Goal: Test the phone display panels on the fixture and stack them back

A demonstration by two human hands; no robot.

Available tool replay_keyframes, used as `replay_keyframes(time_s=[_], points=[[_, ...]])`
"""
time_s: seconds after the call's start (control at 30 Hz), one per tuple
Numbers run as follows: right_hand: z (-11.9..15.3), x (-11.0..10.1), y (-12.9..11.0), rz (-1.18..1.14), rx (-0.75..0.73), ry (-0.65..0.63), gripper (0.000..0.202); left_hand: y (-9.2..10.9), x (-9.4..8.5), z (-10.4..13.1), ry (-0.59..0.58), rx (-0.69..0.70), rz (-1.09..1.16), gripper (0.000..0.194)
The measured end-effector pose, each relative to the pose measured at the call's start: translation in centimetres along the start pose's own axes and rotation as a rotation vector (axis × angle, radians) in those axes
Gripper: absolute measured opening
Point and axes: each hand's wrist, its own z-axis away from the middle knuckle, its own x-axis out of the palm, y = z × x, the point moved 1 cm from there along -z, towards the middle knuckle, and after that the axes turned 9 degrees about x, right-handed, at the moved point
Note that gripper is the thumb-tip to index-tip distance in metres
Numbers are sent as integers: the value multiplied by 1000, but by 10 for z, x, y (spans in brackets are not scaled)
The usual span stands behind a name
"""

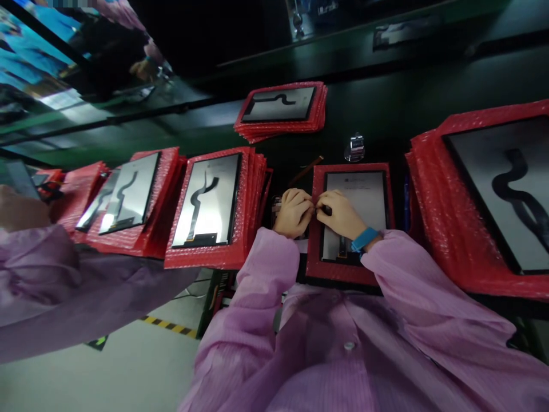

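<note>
A display panel lies on a red mat in front of me, its grey back facing up. My left hand is at the mat's left edge, fingers curled and pressed together. Over the panel's left part, my right hand is closed in a pinch, a blue band on its wrist. The fingertips of both hands nearly meet. Something small and dark shows at the right fingers, too small to name. What the left fingers hold, if anything, is hidden.
Stacks of red bubble-wrap sleeves with display panels on top stand left, at the back and right. A shiny metal object sits behind the mat. At far left, a co-worker's sleeve and hand reach over the bench.
</note>
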Motion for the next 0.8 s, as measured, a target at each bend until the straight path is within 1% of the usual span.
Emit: replay_keyframes(time_s=[0.23,0.37,0.4,0.43,0.47,0.53,0.6,0.63,0.67,0.7,0.73,0.8], points=[[-3,1,4,-24,2,-35,11,-3,4,2,47,42,-17,23],[-4,-1,1,-65,20,-41,13,-2,4,2,47,7,-44,27],[-5,-3,0,-82,28,-37,14,-2,4,2,74,-13,-36,29],[-5,-4,0,-100,38,-31,14,-2,2,2,126,-43,-27,31],[-5,-6,0,-113,49,-24,14,-3,0,2,206,-82,-21,32],[-4,-8,1,-185,92,12,15,-8,-4,4,420,-192,-25,33],[-2,-9,4,-343,159,113,22,-16,-8,8,619,-337,-46,34],[0,-9,6,-435,192,187,26,-21,-9,11,672,-404,-59,33],[1,-9,8,-511,217,271,28,-25,-10,13,683,-460,-72,29],[3,-10,9,-545,228,357,28,-29,-10,15,654,-502,-84,24],[4,-12,11,-520,224,442,26,-32,-10,17,598,-529,-96,19],[8,-18,12,-355,182,597,19,-35,-9,19,460,-575,-115,17]])
